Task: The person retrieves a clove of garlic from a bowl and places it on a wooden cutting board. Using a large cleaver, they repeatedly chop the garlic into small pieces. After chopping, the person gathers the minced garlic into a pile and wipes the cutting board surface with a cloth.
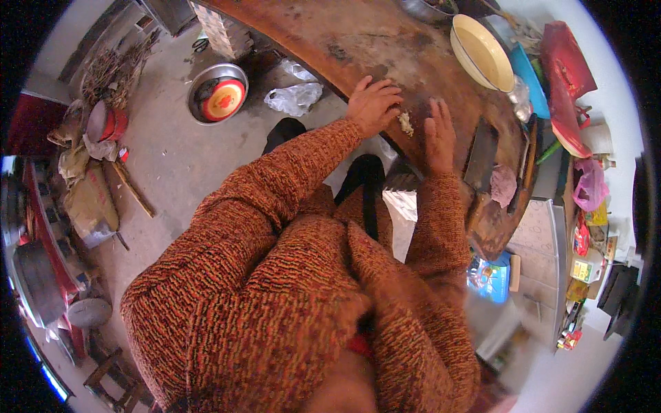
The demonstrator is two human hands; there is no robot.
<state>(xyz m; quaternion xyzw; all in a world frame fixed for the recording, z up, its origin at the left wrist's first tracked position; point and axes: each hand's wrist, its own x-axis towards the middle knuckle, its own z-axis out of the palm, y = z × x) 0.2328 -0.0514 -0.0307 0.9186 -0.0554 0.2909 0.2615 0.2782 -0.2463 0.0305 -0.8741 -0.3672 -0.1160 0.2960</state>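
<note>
1. The pale crumbs (406, 124) lie in a small heap on the wooden surface (372, 34), near its edge and between the 2 hands; that spot probably keeps them within easy reach of both.
2. The left hand (375, 104) is just beside the heap, back upward; its grip is unclenched – fingers a little spread, nothing seen in them – a pose that seems suited to nudging loose bits; whether the fingertips touch the crumbs, I cannot tell.
3. The right hand (440, 134) is on the heap's other side, fingers nearly straight; this grip is also loose and holds nothing visible, perhaps serving as a wall.
4. The dark flat piece (481, 155) and pink lump (503, 186) lie to the right of the right hand; likely set aside there to leave working room.
5. The cream basin (480, 54) stands farther back – presumably out of the forearms' way.
</note>
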